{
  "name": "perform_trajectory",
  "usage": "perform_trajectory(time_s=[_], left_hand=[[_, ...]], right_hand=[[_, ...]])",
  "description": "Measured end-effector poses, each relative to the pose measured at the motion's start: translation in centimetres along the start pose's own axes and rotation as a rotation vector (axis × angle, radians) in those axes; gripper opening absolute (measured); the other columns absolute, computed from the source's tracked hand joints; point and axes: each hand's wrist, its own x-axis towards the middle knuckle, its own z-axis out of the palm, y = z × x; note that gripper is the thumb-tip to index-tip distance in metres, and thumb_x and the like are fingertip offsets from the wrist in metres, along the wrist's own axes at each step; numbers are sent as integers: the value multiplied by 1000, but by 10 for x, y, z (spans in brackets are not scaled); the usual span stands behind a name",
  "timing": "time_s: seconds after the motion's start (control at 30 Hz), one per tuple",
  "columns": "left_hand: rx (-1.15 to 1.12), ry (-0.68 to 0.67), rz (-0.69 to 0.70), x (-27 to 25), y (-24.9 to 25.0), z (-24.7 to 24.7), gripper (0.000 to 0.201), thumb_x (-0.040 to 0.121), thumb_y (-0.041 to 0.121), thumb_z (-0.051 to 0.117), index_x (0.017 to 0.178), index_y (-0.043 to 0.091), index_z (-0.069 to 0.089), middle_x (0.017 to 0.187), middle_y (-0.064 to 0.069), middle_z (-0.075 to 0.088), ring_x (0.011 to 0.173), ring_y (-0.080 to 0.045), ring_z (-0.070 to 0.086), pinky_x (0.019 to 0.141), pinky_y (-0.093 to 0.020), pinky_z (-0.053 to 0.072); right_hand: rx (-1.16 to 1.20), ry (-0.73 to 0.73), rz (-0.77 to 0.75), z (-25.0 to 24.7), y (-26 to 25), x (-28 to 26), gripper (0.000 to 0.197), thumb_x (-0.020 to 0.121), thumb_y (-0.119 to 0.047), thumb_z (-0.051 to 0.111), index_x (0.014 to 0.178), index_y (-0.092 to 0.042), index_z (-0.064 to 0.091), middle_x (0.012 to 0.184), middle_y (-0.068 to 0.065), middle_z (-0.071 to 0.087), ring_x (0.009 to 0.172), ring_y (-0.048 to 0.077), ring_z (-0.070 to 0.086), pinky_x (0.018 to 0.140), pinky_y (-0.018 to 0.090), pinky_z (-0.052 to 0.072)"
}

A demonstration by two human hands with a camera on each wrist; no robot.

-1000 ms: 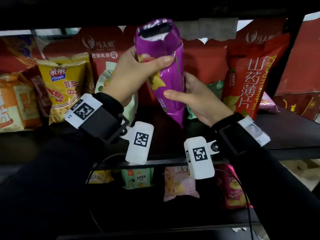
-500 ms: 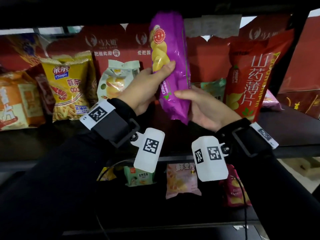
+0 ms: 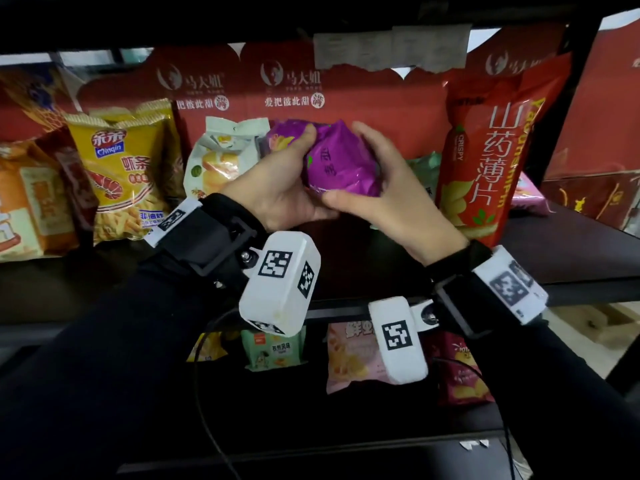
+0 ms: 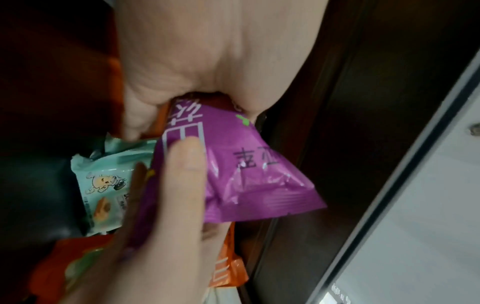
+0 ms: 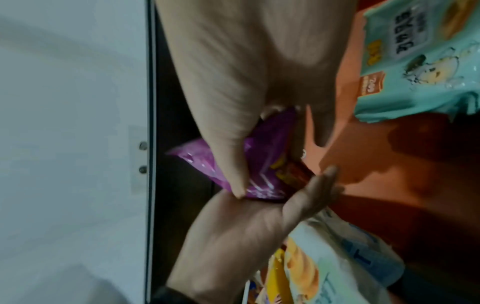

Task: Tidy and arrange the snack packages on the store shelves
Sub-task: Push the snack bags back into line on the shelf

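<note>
Purple snack bag (image 3: 341,164) sits clasped between both hands in front of the upper shelf's back row, lifted clear of the shelf board (image 3: 568,251). The left hand (image 3: 277,188) cups it from below and to its left, fingers curled over the top edge and thumb running up the printed face, as the left wrist view shows. The right hand (image 3: 388,195) closes on the opposite side, fingers over the top and thumb pinching the lower corner near the left palm. So both hands are gripping the bag, neither is free.

Judging by the crumpled film and puffed shape, the bag is light, soft and air-filled, with brittle contents that would crush under a hard squeeze. The glossy film looks slippery; the flat crimped seam at the end, seen in the left wrist view, is probably the safest place to pinch, with an open palm supporting the belly.

Just left of the grip stands a white pastry bag (image 3: 221,161), and beyond it a yellow shrimp-stick bag (image 3: 124,171). Just right, partly behind the right hand, lies a pale green packet (image 3: 424,174), then a tall red chip bag (image 3: 485,161). Below the wrists, more packets lie on the lower shelf (image 3: 346,417).
</note>
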Motion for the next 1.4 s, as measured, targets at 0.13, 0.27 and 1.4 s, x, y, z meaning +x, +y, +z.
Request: perform_trajectory(time_s=[0.13,0.27,1.4], left_hand=[[530,277,291,9,-5,-9,104,76,80,42,154,21,5,160,-9,19,146,-21,24,118,-46,23],[1088,249,553,13,-5,-24,101,67,73,65,147,23,28,157,-10,24,148,-26,7,121,-42,0],[876,641,289,136,-16,-23,56,71,30,84,106,1,52,88,-4,61,94,-22,60,73,-29,45]], right_hand=[[190,384,10,-5,-10,6,49,75,-8,78,116,-8,51,114,10,65,97,17,65,90,32,53],[231,359,62,-21,-21,12,29,76,-11,78,102,-7,67,91,4,74,84,17,71,75,30,57],[-691,71,98,-50,45,-83,14,91,-21,59,97,-18,71,99,-5,71,98,15,62,86,33,47]])
